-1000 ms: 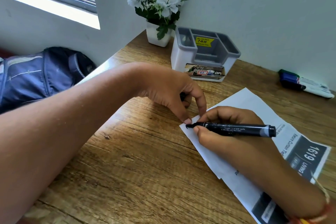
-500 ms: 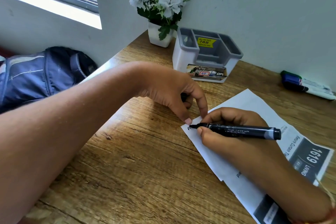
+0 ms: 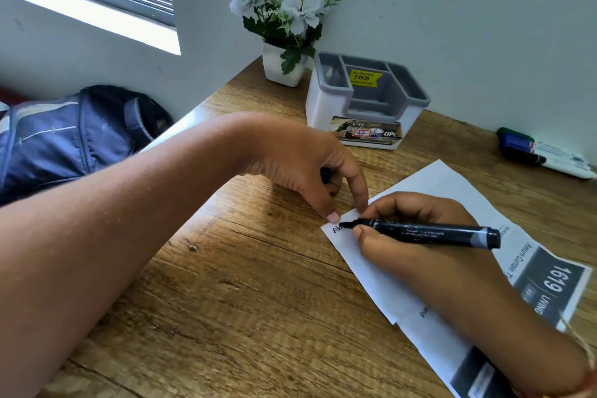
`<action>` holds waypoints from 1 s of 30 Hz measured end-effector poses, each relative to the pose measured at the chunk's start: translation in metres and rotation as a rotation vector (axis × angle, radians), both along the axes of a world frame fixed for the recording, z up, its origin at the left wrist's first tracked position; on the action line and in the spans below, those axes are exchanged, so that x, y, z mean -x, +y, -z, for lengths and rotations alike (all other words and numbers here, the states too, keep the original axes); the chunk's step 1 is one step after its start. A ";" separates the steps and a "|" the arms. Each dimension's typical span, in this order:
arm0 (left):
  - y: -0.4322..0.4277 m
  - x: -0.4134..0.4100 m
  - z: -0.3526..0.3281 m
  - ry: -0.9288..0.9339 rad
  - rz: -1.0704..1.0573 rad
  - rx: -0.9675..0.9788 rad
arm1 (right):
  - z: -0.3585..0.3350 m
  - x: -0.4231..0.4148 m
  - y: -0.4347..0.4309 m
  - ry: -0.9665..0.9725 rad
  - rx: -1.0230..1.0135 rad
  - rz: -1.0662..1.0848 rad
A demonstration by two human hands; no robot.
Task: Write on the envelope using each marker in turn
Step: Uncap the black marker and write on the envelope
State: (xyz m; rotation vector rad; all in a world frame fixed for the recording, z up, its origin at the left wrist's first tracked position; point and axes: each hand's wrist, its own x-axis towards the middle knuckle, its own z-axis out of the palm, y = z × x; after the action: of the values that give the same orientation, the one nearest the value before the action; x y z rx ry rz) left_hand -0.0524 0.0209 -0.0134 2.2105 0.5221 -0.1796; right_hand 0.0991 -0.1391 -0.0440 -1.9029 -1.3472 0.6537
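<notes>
A white envelope [image 3: 445,191] with printed grey panels lies slanted on the wooden desk [image 3: 245,294]. My right hand [image 3: 410,236] grips a black marker [image 3: 426,233], its tip touching the envelope's near-left corner beside a few black letters. My left hand [image 3: 307,165] presses thumb and forefinger on that corner and curls around a small black object, likely the marker's cap. Three more markers [image 3: 542,157] with blue, green and dark caps lie at the far right by the wall.
A white and grey desk organiser [image 3: 365,100] stands behind my hands, with a white pot of artificial flowers [image 3: 284,26] to its left. A dark blue backpack [image 3: 71,136] sits beyond the desk's left edge under the window.
The marker tip has moved slightly along the envelope's corner and black letters have appeared there. My left hand has stayed pinned on the corner.
</notes>
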 end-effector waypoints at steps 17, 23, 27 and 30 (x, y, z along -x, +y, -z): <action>0.002 0.000 0.002 -0.006 0.002 0.017 | -0.004 -0.005 0.003 0.092 0.010 0.018; 0.002 -0.001 0.002 -0.003 0.006 0.018 | -0.007 -0.006 0.004 0.148 0.028 0.012; 0.002 -0.001 0.002 -0.004 0.003 0.007 | -0.007 -0.006 0.004 0.136 0.032 0.015; 0.001 -0.001 0.002 -0.003 0.004 0.013 | -0.006 -0.007 0.004 0.122 0.024 0.008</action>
State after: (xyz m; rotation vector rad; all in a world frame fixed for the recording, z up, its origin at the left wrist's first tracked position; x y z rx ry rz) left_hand -0.0513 0.0223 -0.0153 2.1987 0.5142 -0.1813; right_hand 0.1059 -0.1354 -0.0379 -1.8553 -1.2596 0.7720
